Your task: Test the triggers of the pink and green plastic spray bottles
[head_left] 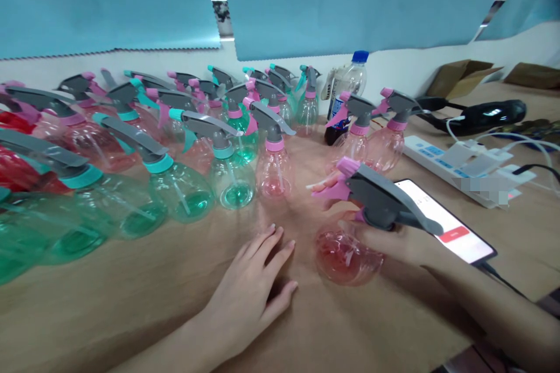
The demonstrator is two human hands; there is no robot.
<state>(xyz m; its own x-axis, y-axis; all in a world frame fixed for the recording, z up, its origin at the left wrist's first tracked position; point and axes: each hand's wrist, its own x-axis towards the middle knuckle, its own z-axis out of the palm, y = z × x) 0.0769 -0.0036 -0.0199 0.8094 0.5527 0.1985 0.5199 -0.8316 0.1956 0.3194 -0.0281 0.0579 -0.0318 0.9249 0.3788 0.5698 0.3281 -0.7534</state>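
Note:
My right hand is wrapped round the neck of a pink spray bottle, under its grey head and pink trigger. The bottle is tilted, and its sprayer hides part of the fingers. Flat on the brown table lies my left hand, fingers spread, holding nothing. Closest beyond it are a clear pink spray bottle with a pink collar and a green spray bottle with a teal collar, both upright.
Several more green and pink spray bottles crowd the left and back. A phone with a lit screen lies beyond my right hand. Further right are a white power strip with cables, a black glossy object, a blue-capped bottle and an open cardboard box.

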